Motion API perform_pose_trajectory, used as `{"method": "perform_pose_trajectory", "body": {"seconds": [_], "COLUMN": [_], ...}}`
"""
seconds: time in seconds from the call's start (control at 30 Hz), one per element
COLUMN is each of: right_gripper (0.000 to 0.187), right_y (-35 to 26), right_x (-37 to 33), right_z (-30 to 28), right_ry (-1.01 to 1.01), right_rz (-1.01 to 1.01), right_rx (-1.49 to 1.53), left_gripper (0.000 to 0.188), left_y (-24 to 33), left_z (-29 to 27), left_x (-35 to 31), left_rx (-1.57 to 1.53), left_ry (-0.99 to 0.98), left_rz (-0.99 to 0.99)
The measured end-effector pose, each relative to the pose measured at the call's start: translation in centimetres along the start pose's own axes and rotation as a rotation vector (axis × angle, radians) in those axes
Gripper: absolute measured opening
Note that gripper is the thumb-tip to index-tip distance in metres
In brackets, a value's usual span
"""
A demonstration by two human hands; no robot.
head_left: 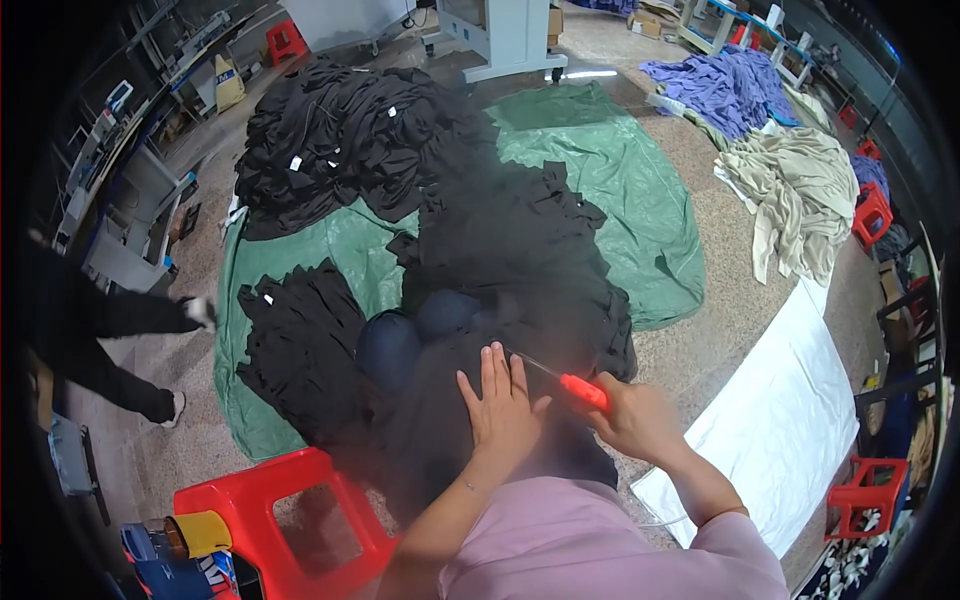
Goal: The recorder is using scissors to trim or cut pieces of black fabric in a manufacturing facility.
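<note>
My left hand (pixel 500 412) lies flat on a black garment (pixel 440 400) spread over my lap, its fingers stretched out. In my right hand (pixel 635 418) is a red-handled tool (pixel 585 391) with a thin metal shaft. The shaft points left, and its tip ends close to the fingertips of my left hand, on the black cloth. Whether the tip pierces or only touches the fabric cannot be made out. Just beyond the hands a stack of black garments (pixel 510 230) reaches away from me. Two rounded dark blue shapes (pixel 387 350) show at its near left side.
Green sheeting (pixel 640 190) covers the floor under black clothing heaps (pixel 350 130). A red stool (pixel 240 500) stands near left, with a cup (pixel 200 535) beside it. White sheeting (pixel 770 410) lies right, below beige cloth (pixel 795 190). At left another person's dark-clothed leg (pixel 120 375) shows.
</note>
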State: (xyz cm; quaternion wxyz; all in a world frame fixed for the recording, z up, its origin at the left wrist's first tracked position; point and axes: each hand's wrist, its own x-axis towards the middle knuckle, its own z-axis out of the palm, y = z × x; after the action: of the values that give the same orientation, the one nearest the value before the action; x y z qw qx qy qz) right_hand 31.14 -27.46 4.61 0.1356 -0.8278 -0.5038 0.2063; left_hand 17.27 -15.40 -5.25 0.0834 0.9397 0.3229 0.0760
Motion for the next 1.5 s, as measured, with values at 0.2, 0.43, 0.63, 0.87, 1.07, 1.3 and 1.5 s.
{"method": "perform_pose_trajectory", "body": {"seconds": [0.2,0.43,0.63,0.87,1.07,1.3,1.5], "right_gripper": [0.032,0.034,0.033,0.031,0.027,0.024,0.023], "right_y": [1.4,1.7,2.0,2.2,3.4,6.0,6.5], "right_x": [0.7,0.5,0.7,0.7,-0.1,-1.9,-0.9], "right_z": [1.2,1.5,1.6,1.9,2.5,3.3,4.6], "right_ry": [0.023,0.131,0.11,0.159,0.371,0.46,0.569], "right_rz": [-0.015,-0.103,-0.074,-0.072,0.045,0.184,0.176], "right_rx": [0.01,0.028,0.008,0.086,0.388,0.415,0.31], "left_gripper": [0.069,0.07,0.07,0.077,0.095,0.089,0.032], "left_y": [0.2,0.1,0.0,0.3,3.6,-2.7,-10.1], "left_z": [-0.1,-0.3,-0.1,0.0,0.4,0.9,-8.8], "left_x": [0.2,0.1,0.1,0.3,2.7,12.9,14.5], "left_rx": [0.042,0.052,0.058,0.127,0.211,0.14,-0.48], "left_ry": [-0.001,-0.015,-0.007,-0.023,-0.153,-0.277,-0.039], "left_rz": [0.01,0.017,0.013,0.035,0.243,-0.117,-0.13]}}
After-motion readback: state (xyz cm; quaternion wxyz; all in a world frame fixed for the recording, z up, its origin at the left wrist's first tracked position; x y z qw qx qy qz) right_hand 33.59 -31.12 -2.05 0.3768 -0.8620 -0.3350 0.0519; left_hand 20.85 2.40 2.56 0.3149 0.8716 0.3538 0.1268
